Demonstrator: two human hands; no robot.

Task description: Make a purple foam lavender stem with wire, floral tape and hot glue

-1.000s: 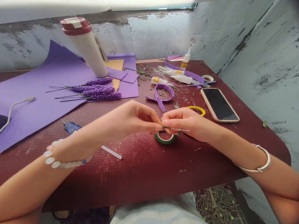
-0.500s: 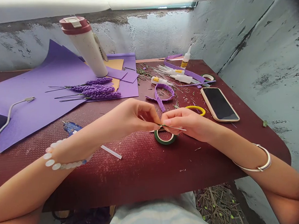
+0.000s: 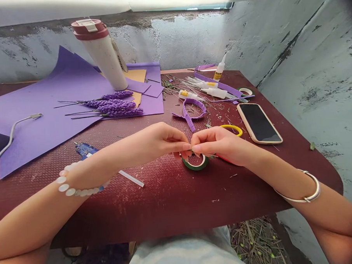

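My left hand (image 3: 163, 142) and my right hand (image 3: 220, 143) meet fingertip to fingertip above the front of the table, both pinched closed. Between them is a thin wire with a bit of green tape, now almost wholly hidden by the fingers. Just below the fingertips lies a roll of green tape (image 3: 196, 168) with a white core, partly covered. A yellow scissor-like handle (image 3: 237, 129) shows behind my right hand, and a bit of red peeks out under that palm. Past the hands rests a coiled purple strip (image 3: 188, 118).
Purple lavender-like flower stems (image 3: 116, 105) lie on a purple sheet (image 3: 41, 110), near a white tumbler (image 3: 104, 61). A phone (image 3: 259, 122), glue bottles (image 3: 215, 92) and scattered wires are at right. A blue glue gun (image 3: 85, 149) and a clear stick (image 3: 131, 178) lie left of centre.
The left hand's fingers have straightened and its knuckles dropped, with the fingertips against the right hand's. The wire that stuck out below the right fingers is mostly out of sight.
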